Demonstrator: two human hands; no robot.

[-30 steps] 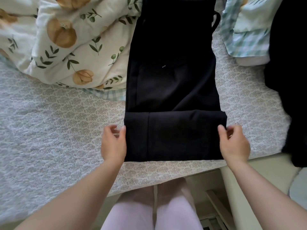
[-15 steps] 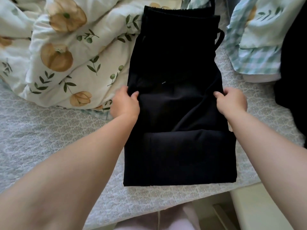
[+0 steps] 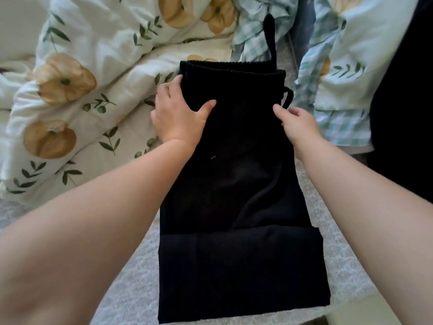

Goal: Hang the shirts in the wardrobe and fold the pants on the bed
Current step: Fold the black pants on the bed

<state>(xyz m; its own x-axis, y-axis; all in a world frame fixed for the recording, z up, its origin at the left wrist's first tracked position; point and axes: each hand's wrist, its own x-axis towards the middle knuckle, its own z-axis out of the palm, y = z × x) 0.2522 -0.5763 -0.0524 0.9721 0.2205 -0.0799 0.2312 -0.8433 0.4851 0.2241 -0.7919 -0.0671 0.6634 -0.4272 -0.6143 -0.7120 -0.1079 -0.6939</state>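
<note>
Black pants (image 3: 234, 184) lie lengthwise on the bed's pale patterned cover (image 3: 131, 289), running from our wrists out past our fingertips. The leg end is already folded over into a thick band (image 3: 241, 273) behind both hands, close to our body. Our left hand (image 3: 178, 113) grips the pants' left edge just short of the ribbed waistband (image 3: 232, 69): the thumb is spread flat on top of the cloth and the fingers run along the edge toward the waistband corner. Our right hand (image 3: 297, 124) holds the opposite edge at about the same height, with the thumb tip on the fabric and the other fingers curled down over the side (how far they reach under is hidden). A black drawstring (image 3: 270, 36) trails away beyond the waistband, ahead of the right hand. A floral duvet (image 3: 93, 102) is bunched up outside the left hand, touching the pants' edge there. Checked blue-green bedding (image 3: 344, 127) sits just outside the right hand, and a dark garment (image 3: 403, 113) lies farther out on that side.
</note>
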